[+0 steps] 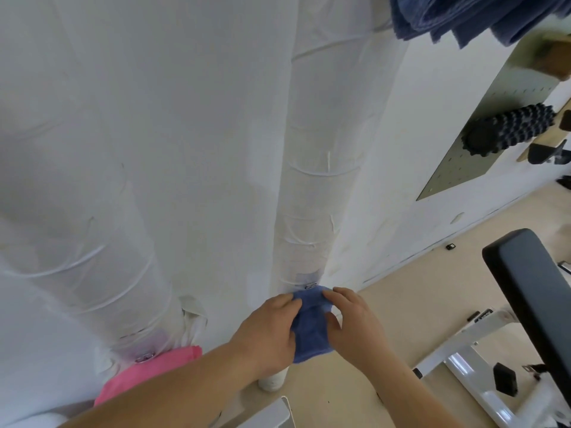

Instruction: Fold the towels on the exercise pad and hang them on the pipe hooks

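Head view shows the hanging step in hand: a folded blue towel (312, 332) is held against the front of the white wrapped pipe (318, 180), with its top edge just below the metal hook (310, 286) fixed to that pipe. Whether the cloth is already caught on the hook cannot be told.

The left hand (272, 329) grips the towel's left edge, fingers curled round the cloth. The right hand (355, 322) pinches the upper right edge between thumb and fingers. Both hands are clamped on the towel, one on either side of the pipe's front.

A pink towel (148, 372) already hangs to the left of the pipe, from a hook on a second wrapped column.

Judged next move: lift the top fold over the hook tip, seat it, then release both hands evenly so the towel hangs without slipping off.
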The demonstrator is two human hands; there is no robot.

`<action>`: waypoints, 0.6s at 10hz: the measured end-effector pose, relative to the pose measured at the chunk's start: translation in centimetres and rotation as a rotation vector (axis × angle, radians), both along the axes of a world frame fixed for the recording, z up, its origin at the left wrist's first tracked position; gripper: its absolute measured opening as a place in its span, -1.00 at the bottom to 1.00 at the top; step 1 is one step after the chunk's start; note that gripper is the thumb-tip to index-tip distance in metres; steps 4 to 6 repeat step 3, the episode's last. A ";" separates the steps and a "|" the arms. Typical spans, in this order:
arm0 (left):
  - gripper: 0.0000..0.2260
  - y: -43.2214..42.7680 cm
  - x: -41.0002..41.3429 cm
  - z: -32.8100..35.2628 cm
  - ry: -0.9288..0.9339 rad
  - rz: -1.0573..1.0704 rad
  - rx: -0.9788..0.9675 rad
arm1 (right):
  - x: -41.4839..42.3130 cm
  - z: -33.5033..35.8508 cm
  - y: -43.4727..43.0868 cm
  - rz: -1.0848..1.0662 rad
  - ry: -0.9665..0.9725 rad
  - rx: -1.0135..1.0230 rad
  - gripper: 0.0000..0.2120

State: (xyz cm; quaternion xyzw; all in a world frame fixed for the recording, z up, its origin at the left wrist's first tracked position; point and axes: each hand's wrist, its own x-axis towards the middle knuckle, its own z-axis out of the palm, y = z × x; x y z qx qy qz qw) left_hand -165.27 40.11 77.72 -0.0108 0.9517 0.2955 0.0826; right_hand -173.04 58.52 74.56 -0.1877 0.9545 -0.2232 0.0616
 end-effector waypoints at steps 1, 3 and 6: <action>-0.61 0.1 0.0 0.0 0.024 0.005 0.021 | 0.3 0.5 -0.1 -0.016 0.030 -0.008 -0.58; -0.57 -0.6 1.4 2.0 -0.014 -0.041 0.052 | 0.8 2.3 -0.9 -0.106 0.074 -0.034 -0.66; -0.57 -0.6 1.4 2.0 -0.014 -0.041 0.052 | 0.8 2.3 -0.9 -0.106 0.074 -0.034 -0.66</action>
